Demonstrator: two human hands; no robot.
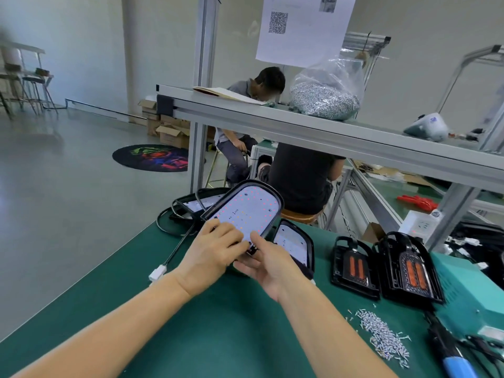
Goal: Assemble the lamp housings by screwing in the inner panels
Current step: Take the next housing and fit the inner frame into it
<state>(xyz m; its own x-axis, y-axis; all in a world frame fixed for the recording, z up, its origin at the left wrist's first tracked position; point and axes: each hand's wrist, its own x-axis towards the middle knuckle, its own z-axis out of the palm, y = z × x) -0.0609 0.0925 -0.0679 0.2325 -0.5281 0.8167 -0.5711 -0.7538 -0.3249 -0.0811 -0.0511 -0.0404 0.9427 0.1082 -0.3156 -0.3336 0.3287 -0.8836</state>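
I hold a black lamp housing (246, 207) with a white LED inner panel tilted up above the green table (223, 331). My left hand (215, 249) grips its near end from the left, fingers curled over the panel. My right hand (263, 264) holds the same end from below and the right, thumb on the panel edge. Another housing with a white panel (294, 244) lies just right of my hands. A third one (191, 205) lies behind, with a cable and white connector (157, 274). Loose screws (381, 334) lie in a pile at the right.
Two black housings with orange inserts (354, 266) (411, 268) stand right of centre. A teal power unit (469, 293) and a blue-handled electric screwdriver (452, 358) sit at the far right. A shelf (327, 132) overhead carries a bag of screws (326, 91). Two people sit beyond the bench.
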